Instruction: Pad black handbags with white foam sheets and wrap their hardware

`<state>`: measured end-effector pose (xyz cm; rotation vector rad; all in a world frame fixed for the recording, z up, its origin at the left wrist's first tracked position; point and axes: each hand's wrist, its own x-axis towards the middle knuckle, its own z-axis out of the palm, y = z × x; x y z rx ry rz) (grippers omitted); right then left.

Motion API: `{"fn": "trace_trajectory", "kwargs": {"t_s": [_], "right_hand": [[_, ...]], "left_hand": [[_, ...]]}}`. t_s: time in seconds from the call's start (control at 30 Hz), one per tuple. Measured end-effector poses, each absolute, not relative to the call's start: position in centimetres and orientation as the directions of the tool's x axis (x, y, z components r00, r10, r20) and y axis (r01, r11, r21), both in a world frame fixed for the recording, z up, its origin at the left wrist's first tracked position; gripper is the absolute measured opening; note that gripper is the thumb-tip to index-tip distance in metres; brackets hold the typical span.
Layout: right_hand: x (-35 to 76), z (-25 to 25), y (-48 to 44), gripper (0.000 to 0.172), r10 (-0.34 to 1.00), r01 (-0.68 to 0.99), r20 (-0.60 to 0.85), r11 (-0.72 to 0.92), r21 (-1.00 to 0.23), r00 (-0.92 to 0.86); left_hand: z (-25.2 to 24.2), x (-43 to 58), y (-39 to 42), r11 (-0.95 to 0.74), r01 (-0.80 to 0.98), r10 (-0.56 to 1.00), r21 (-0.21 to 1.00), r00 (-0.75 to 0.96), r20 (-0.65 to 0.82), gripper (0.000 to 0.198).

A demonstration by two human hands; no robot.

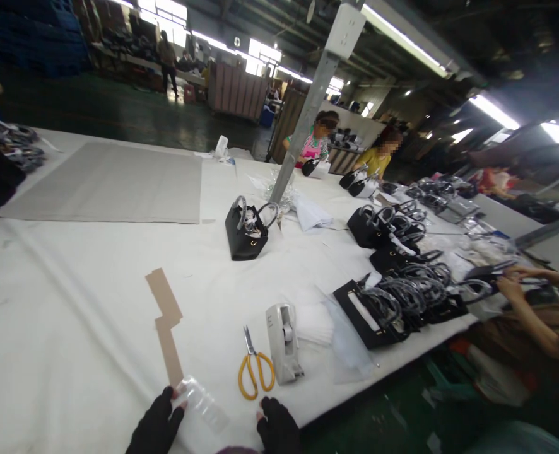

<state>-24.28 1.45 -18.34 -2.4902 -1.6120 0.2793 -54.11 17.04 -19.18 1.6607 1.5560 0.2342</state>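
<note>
My left hand [157, 421], in a black fingerless glove, is at the near edge of the table. Its thumb and fingertips close on the edge of a clear plastic piece [204, 403], right by the lower end of a brown strip [170, 353]. My right hand [277, 425], gloved the same way, rests to the right with its fingers curled; what is in them, if anything, is hidden. Just beyond it lie scissors [255, 372] with yellow handles, points away from me. Beside them is a grey tape dispenser [283, 343].
A black handbag [246, 233] stands mid-table near a metal post [303, 113]. Several more black handbags [374, 309] crowd the right side, where a co-worker's hands [511, 284] work. A grey sheet [118, 183] lies far left. White sheets [313, 325] sit beside the dispenser.
</note>
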Motion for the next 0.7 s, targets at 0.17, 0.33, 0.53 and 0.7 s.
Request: {"fn": "trace_trajectory", "kwargs": {"t_s": [0.17,0.33,0.53,0.7], "right_hand": [[-24.2,-19.8,-1.8,0.036,0.911,0.907,-0.039,-0.413,-0.08,0.411],[-23.7,-15.2,0.3,0.042,0.914,0.909,-0.237,-0.376,-0.179,0.331],[-23.3,-13.4,1.3,0.043,0.873,0.897,-0.392,-0.391,-0.205,0.291],[-24.7,-13.3,-0.3,0.039,0.863,0.85,-0.318,-0.472,-0.235,0.391]], "left_hand": [[-15.5,-53.0,17.0,0.164,0.829,0.84,0.535,0.168,-0.516,0.066],[-10.7,-53.1,17.7,0.173,0.841,0.848,0.513,0.138,-0.512,0.047],[-10.1,-53.5,18.5,0.208,0.846,0.859,0.491,0.082,-0.505,0.039],[-12.0,-51.7,19.1,0.133,0.84,0.865,0.526,0.161,-0.475,0.047]]}}
